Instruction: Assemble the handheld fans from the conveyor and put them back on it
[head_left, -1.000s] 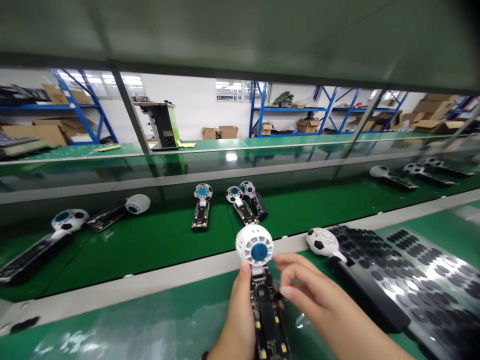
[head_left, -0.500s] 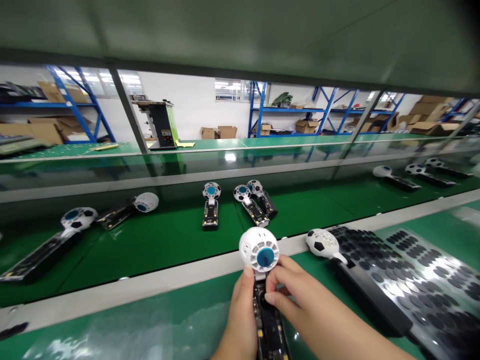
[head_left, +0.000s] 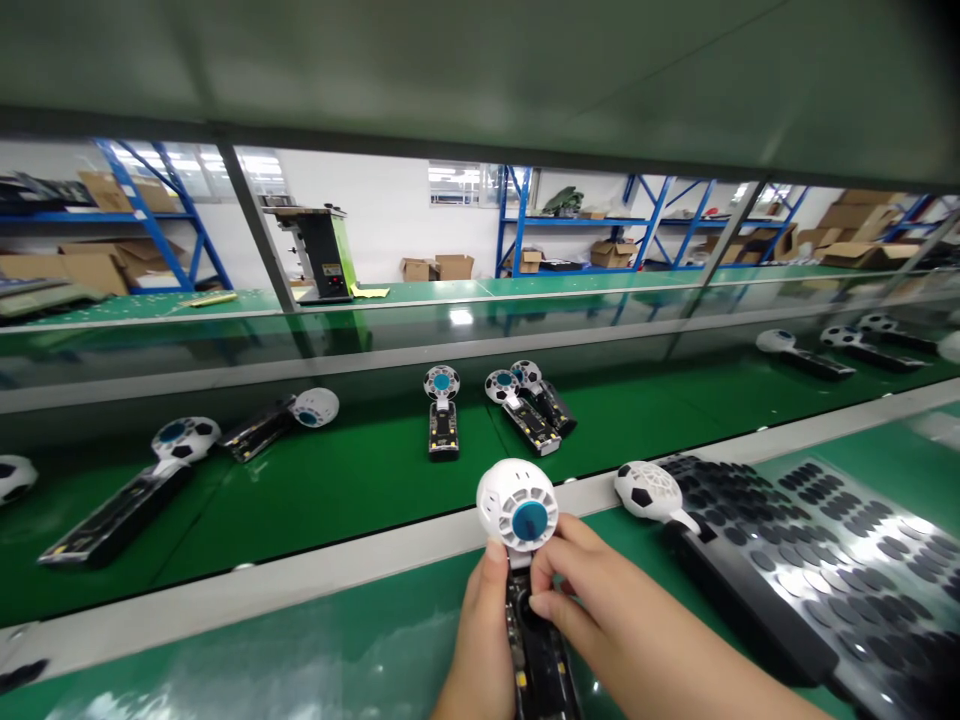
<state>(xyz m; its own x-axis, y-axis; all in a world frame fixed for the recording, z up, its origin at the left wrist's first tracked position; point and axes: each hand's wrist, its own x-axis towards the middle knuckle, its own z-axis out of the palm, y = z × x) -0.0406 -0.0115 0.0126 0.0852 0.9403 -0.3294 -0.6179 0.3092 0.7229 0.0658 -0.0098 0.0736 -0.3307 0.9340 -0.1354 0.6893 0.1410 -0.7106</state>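
A handheld fan [head_left: 517, 505] with a white, ball-shaped head, a blue centre and a dark body showing circuitry stands in front of me, head up. My left hand [head_left: 484, 625] is closed around the body's left side, thumb below the head. At the body's upper right, my right hand [head_left: 574, 570] has thumb and index finger pinched together against it, beside a dark round spot; whatever they pinch is too small to make out. Right of my hands, another fan [head_left: 651, 490] with a black handle lies on a sheet of black round discs [head_left: 806, 545].
Beyond a pale rail [head_left: 315, 570], a green conveyor belt [head_left: 360, 500] carries several similar fans, one [head_left: 442, 415] near the middle. A metal post [head_left: 255, 225] and an overhead panel [head_left: 480, 70] frame the view. A black machine [head_left: 326, 250] stands on the far bench.
The fans on the belt have shifted to the right, and another white-and-black head has entered at the left edge. My hands and the held fan stay nearly in place.
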